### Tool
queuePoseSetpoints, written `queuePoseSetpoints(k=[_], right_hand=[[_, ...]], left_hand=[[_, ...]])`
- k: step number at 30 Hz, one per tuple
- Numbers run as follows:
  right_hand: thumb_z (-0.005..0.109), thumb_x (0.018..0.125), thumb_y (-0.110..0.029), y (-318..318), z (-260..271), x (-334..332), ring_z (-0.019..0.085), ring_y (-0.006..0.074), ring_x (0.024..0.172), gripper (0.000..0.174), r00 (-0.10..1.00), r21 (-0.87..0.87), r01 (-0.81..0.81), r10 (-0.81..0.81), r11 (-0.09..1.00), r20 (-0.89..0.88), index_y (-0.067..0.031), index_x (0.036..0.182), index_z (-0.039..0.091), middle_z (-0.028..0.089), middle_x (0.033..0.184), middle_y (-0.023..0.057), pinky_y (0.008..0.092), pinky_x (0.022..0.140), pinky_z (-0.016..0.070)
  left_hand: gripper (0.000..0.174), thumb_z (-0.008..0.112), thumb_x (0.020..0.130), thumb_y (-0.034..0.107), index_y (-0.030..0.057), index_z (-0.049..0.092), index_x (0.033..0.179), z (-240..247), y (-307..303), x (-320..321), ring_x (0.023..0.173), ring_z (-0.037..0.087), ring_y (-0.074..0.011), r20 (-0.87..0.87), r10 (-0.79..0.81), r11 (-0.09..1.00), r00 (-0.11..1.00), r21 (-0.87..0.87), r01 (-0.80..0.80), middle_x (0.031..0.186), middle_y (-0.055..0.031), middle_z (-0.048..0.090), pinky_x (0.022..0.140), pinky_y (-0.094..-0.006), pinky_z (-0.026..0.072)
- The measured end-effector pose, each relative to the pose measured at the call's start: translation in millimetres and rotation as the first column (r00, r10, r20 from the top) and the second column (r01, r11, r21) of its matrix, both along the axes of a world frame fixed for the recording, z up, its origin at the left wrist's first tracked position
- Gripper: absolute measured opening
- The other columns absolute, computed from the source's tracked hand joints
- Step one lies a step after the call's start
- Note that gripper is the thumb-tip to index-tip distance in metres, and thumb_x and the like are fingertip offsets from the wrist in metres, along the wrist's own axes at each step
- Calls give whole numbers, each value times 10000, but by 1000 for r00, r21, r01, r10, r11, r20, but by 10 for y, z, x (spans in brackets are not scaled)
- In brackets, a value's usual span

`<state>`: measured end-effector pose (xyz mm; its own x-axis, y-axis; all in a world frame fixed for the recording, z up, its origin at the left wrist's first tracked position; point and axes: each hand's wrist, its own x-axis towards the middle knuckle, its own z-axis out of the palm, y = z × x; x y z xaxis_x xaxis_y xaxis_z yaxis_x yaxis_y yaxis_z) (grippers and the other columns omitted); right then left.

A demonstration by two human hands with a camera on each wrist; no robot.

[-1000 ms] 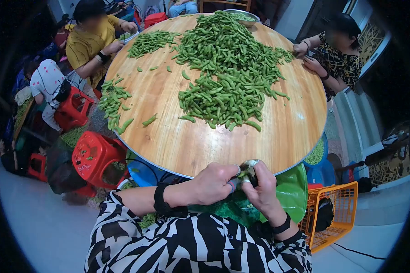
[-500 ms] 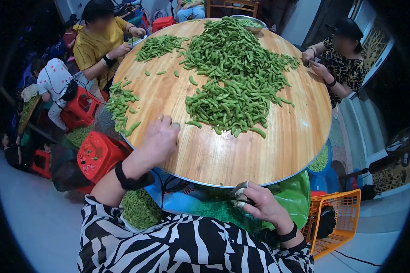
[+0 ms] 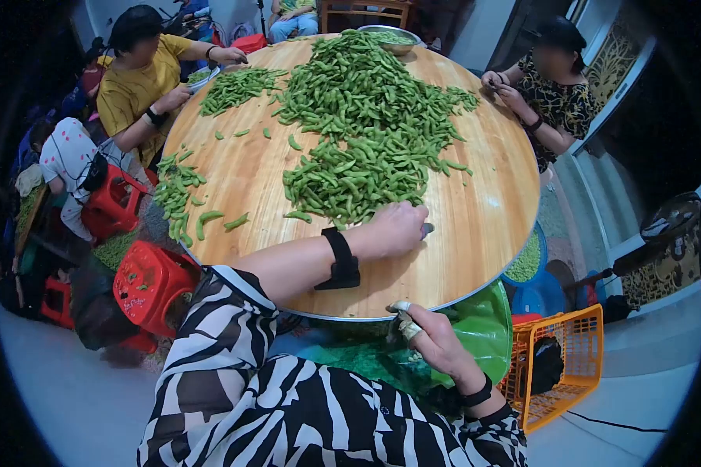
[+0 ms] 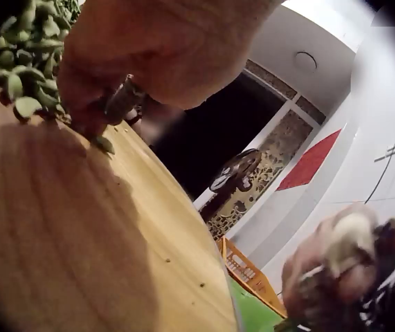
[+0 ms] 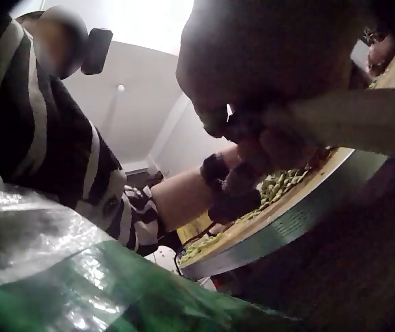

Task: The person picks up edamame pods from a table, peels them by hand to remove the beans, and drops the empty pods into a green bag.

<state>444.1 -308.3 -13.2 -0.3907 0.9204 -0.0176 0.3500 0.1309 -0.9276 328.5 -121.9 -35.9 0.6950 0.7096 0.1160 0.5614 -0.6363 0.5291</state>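
Note:
My left hand (image 3: 397,229) reaches across the table to the near right edge of a heap of green soybean pods (image 3: 366,117). Its fingers are curled, and the left wrist view shows a soybean pod (image 4: 104,144) pinched at the fingertips, low over the wood. A grey covering shows on one digit. Just off the table's near edge is my right hand (image 3: 440,346), fingers bent, with pale wrapping (image 3: 409,327) around some of them. Whether that hand holds anything I cannot tell.
Loose pods (image 3: 181,187) lie along the round table (image 3: 288,265)'s left edge. A metal bowl (image 3: 393,39) stands at the back. Two people sit at either side. Around my seat are a red stool (image 3: 152,284), green plastic sheet (image 3: 483,331) and orange crate (image 3: 565,370).
My left hand parted from the right, swung to the table's left part, then moved right to the heap's near edge. The right hand stays near the table's edge.

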Motion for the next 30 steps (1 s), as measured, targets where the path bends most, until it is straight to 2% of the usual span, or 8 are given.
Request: queuePoseSetpoints(k=[1, 7, 9, 10, 12, 16, 20, 30], right_hand=[[458, 888, -96, -15, -1, 37, 572, 217, 657, 334, 999, -41, 40, -40, 998, -21, 23, 1196, 504, 563, 774, 113, 333, 626, 465], [372, 960, -161, 8, -77, 116, 468, 69, 501, 342, 908, -291, 237, -318, 927, -273, -3, 1230, 509, 556, 687, 44, 204, 465, 380], [352, 970, -182, 58, -110, 74, 434, 79, 459, 353, 841, -337, 257, -381, 906, -385, -11, 1238, 505, 526, 618, 46, 206, 429, 348], [350, 970, -183, 83, -84, 64, 435, 82, 459, 355, 801, -383, 272, -428, 883, -418, -12, 1244, 497, 526, 618, 50, 206, 430, 350], [347, 967, -173, 104, -100, 65, 439, 89, 470, 362, 754, -434, 261, -463, 862, -467, -15, 1269, 469, 522, 627, 58, 206, 429, 351], [345, 963, -164, 109, -69, -20, 441, 93, 493, 381, 653, -511, 152, -474, 846, -590, -33, 1310, 432, 505, 629, 65, 212, 426, 354], [346, 967, -173, 87, -25, -87, 436, 92, 486, 388, 624, -531, 90, -463, 842, -629, -42, 1324, 423, 504, 628, 64, 210, 427, 357], [365, 983, -176, 60, -67, -145, 405, 80, 439, 379, 682, -408, 150, -393, 901, -617, -24, 1324, 436, 485, 608, 38, 202, 405, 347]], left_hand=[[158, 593, 830, 149, 17, 544, 901, -77, -47, 19, 787, 596, -434, 24, 27, 992, 999, 122, -30, 874, -228, 584, 680, -505, 473], [128, 603, 760, 65, 9, 555, 864, -106, -223, -201, 809, 601, -428, 82, -39, 985, 996, 170, 25, 895, -250, 584, 704, -488, 483], [200, 658, 751, 35, 8, 536, 906, -57, -297, -307, 811, 610, -308, 195, 29, 990, 980, -142, -1, 902, -169, 596, 696, -373, 486], [200, 658, 751, 35, 8, 536, 906, -36, -346, -367, 811, 610, -308, 189, 25, 989, 982, -145, 2, 902, -169, 596, 696, -373, 486], [242, 686, 750, -6, 8, 543, 944, 53, -459, -474, 822, 599, -172, 421, 175, 807, 890, -579, 115, 896, -74, 605, 721, -295, 484], [230, 690, 806, 8, 16, 550, 988, 179, -725, -599, 900, 590, -106, 554, 273, 651, 787, -708, 272, 928, -26, 616, 824, -259, 480], [188, 631, 815, -46, -2, 538, 972, 158, -820, -606, 853, 601, -107, 599, 350, 651, 721, -709, 273, 885, -43, 629, 756, -250, 478], [235, 638, 829, -21, 8, 508, 1022, 124, -1026, -663, 947, 601, -136, 688, 339, 714, 642, -633, 301, 992, -57, 611, 850, -286, 481]])
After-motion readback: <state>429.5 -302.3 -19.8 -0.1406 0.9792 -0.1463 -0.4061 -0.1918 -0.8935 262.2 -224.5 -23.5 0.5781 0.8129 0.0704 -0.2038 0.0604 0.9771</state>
